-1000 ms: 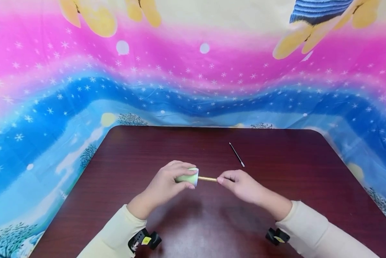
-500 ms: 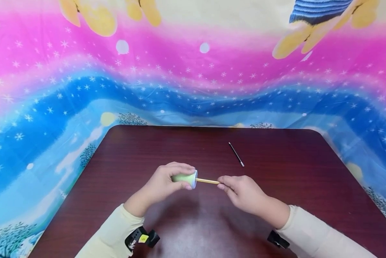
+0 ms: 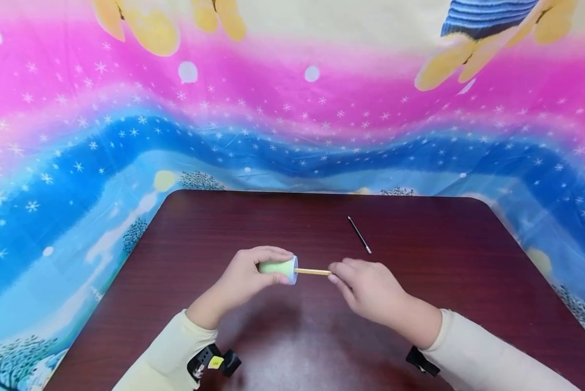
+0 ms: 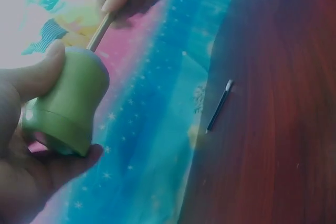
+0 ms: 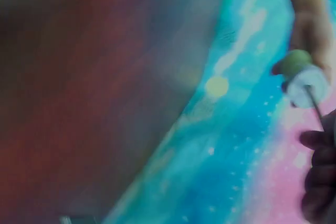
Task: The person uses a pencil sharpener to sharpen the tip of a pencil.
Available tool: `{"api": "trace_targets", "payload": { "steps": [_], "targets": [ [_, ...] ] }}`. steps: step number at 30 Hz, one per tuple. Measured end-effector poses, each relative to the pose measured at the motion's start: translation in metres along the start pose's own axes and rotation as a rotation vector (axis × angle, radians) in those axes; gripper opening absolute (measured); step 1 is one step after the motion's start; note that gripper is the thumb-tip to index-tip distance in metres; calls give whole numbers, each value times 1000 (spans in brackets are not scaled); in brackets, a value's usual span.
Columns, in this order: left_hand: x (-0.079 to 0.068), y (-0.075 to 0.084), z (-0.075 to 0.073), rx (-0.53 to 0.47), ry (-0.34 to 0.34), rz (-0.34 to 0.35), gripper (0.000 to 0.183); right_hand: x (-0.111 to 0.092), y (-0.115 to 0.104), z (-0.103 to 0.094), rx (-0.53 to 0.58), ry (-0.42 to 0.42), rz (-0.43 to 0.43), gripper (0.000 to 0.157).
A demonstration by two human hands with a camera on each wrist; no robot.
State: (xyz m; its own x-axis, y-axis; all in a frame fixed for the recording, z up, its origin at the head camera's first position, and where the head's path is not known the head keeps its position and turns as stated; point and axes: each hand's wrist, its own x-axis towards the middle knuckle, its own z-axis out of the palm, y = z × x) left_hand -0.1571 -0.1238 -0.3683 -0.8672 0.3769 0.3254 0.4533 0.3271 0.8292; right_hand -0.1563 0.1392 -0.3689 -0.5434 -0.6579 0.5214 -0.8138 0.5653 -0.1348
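Note:
My left hand (image 3: 236, 277) grips a light green, waisted pencil sharpener (image 3: 278, 268), thumb on one side and fingers on the other. The sharpener lies sideways in the air above the table, its pale end towards the right. A gold-yellow pencil (image 3: 313, 271) sticks into the hole in that end, its tip hidden inside. Pinched between thumb and fingers, the pencil's other end is in my right hand (image 3: 377, 288). The left wrist view shows the green body of the sharpener (image 4: 73, 98) close up. In the blurred right wrist view the pale end face (image 5: 300, 94) surrounds the pencil shaft.
A dark pencil (image 3: 359, 235) with a light end lies on the brown-red table (image 3: 224, 222), beyond the right hand. Behind the table hangs a pink and blue patterned cloth (image 3: 273, 119), which also runs along both sides.
Both hands have shifted slightly left with the sharpener and pencil. The right hand has turned at the wrist, its knuckles now more on top. The dark pencil has stayed put.

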Motion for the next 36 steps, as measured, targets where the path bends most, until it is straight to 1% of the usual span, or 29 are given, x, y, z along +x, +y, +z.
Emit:
{"api": "trace_targets", "payload": {
  "steps": [1, 2, 3, 4, 5, 6, 8, 11, 13, 14, 15, 16, 17, 18, 19, 20, 21, 22, 23, 24, 25, 26, 27, 28, 29, 31, 33, 34, 36],
  "targets": [
    [0, 0, 0, -33, -1, -56, 37, 1, 1, 2, -139, 90, -89, 32],
    [1, 0, 0, -57, -3, -95, 36, 2, 2, 3, -245, 164, -153, 37],
    [1, 0, 1, -71, -7, -116, 35, 3, 2, 5, -298, 211, -191, 41],
    [1, 1, 1, -78, -10, -119, 35, 3, 3, 6, -298, 221, -201, 43],
    [2, 1, 1, -77, -15, -107, 35, 2, 3, 6, -261, 212, -191, 43],
    [2, 1, 1, -65, -18, -82, 35, 2, 3, 7, -202, 190, -163, 39],
    [3, 0, 2, -17, -15, 5, 36, 0, 1, 6, -38, 103, -47, 32],
    [4, -1, 3, 75, 15, 185, 38, 0, -1, 2, 295, -66, 196, 23],
    [4, -3, 4, 156, 34, 326, 39, 2, -1, -1, 673, -237, 397, 26],
    [4, -3, 4, 193, 42, 390, 39, 2, 1, -2, 871, -312, 510, 28],
    [3, -3, 5, 223, 49, 442, 39, 3, 2, -3, 1035, -374, 624, 30],
    [3, -3, 5, 248, 53, 482, 38, 3, 4, -3, 1149, -418, 719, 33],
    [3, -3, 5, 271, 55, 509, 37, 3, 5, -3, 1196, -446, 776, 35],
    [2, -3, 6, 292, 56, 517, 37, 3, 6, -3, 1190, -460, 787, 35],
    [1, -3, 6, 300, 59, 494, 37, 3, 7, -2, 1097, -449, 730, 33],
    [1, -3, 6, 294, 61, 451, 38, 2, 7, -1, 937, -413, 621, 30],
    [0, -2, 6, 280, 65, 387, 38, 2, 7, 1, 728, -361, 492, 30],
    [0, -2, 5, 264, 72, 316, 39, 1, 7, 3, 491, -285, 357, 31],
    [-1, -2, 5, 237, 79, 243, 39, 1, 7, 6, 260, -186, 233, 30],
    [-1, -2, 4, 201, 86, 167, 40, 1, 8, 8, 65, -83, 128, 30],
    [-2, -1, 3, 160, 94, 99, 40, 1, 8, 10, -82, 17, 37, 31],
    [-2, 0, 2, 122, 98, 49, 40, 0, 10, 12, -198, 113, -40, 33],
    [-2, 0, 1, 88, 101, 13, 40, 1, 11, 14, -270, 187, -101, 33],
    [-2, 1, 0, 58, 100, -12, 40, 1, 13, 15, -312, 249, -149, 33],
    [-2, 1, 0, 38, 97, -22, 39, 2, 14, 16, -329, 288, -178, 31],
    [-2, 1, 0, 24, 91, -20, 39, 2, 15, 17, -333, 324, -211, 30],
    [-2, 0, 0, 29, 89, 7, 39, 1, 15, 17, -307, 312, -220, 31],
    [-3, -1, 1, 37, 89, 24, 39, 0, 15, 16, -285, 291, -217, 33],
    [-3, -2, 2, 55, 87, 67, 38, -2, 13, 15, -228, 221, -186, 36]
  ]
}}
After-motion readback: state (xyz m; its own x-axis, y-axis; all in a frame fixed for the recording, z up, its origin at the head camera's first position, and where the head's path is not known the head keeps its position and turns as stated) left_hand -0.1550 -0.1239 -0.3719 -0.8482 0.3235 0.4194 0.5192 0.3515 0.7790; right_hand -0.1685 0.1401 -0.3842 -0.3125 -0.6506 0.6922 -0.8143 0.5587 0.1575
